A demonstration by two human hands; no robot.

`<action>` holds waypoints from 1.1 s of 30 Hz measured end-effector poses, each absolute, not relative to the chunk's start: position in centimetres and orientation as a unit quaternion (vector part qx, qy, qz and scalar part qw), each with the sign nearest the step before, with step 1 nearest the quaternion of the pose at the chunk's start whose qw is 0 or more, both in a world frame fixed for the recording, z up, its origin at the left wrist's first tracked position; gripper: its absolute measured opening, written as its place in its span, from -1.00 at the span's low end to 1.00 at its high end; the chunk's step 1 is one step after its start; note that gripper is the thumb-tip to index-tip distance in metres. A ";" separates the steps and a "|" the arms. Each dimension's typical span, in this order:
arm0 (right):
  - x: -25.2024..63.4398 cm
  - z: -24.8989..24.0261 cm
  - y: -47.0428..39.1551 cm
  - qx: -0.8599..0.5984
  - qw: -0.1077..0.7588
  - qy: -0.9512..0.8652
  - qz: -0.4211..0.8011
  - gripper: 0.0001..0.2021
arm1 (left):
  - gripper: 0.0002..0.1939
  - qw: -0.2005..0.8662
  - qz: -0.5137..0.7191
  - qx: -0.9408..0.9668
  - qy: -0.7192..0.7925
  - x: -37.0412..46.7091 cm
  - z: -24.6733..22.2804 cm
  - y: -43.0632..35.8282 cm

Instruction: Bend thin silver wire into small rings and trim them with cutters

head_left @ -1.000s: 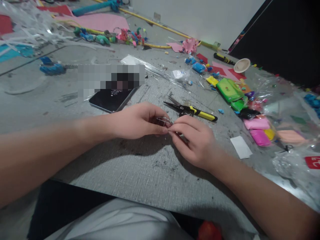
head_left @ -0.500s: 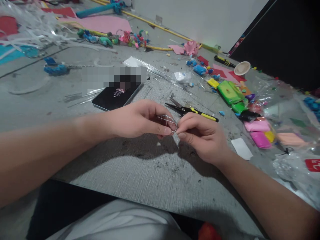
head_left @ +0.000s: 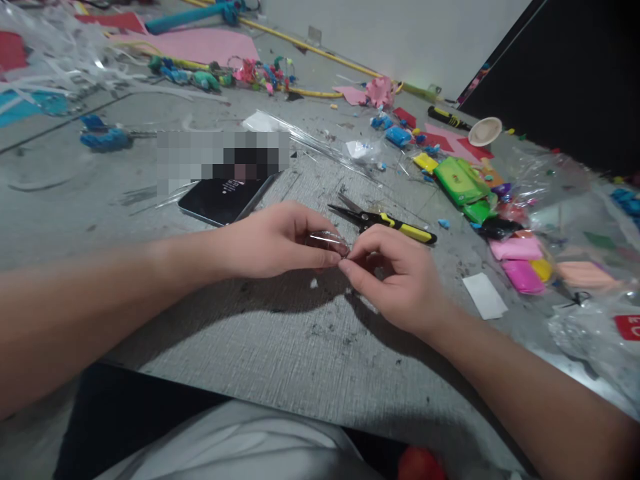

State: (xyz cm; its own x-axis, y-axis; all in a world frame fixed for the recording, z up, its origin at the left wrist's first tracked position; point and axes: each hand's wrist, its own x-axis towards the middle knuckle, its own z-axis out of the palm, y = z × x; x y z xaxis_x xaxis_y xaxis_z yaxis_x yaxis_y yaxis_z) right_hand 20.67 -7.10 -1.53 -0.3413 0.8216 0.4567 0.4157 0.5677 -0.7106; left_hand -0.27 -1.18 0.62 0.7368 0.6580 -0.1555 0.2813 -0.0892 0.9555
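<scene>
Between my two hands is a small loop of bent silvery wire (head_left: pixel 326 237), held above the table. My left hand (head_left: pixel 280 241) is closed around it, with the thumb pressed near its right end. Thumb and forefinger of my right hand (head_left: pixel 393 277) pinch the wire at that same end, close to the left thumb's tip. Fingers hide part of the loop. Just behind the right hand lie black-and-yellow scissors (head_left: pixel 395 225) with blades pointing left. A phone (head_left: pixel 220 197) rests on the table behind my left hand.
A bundle of straight wires (head_left: pixel 320 150) lies behind the scissors. Packets of coloured clay (head_left: pixel 460 183) and a small white card (head_left: pixel 484 295) are to the right. Blue-tipped twisted wire (head_left: pixel 107 137) lies far left. Pink paper (head_left: pixel 200 45) and plastic wrapping (head_left: pixel 65 60) cover the back.
Both hands have shifted slightly left with the wire. The loop has turned a little, and the right thumb and forefinger have changed their pinch on its end.
</scene>
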 end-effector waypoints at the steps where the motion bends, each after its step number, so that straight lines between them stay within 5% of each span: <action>1: 20.6 -1.5 -7.2 -0.398 0.413 -0.782 0.244 -0.89 | -0.89 0.588 0.161 0.722 0.326 -0.2 0.7 -1.2; 33: 20.8 -1.6 -7.6 -0.292 0.378 -0.873 0.103 -0.83 | -0.96 0.542 0.172 0.768 0.295 -0.1 0.7 -1.5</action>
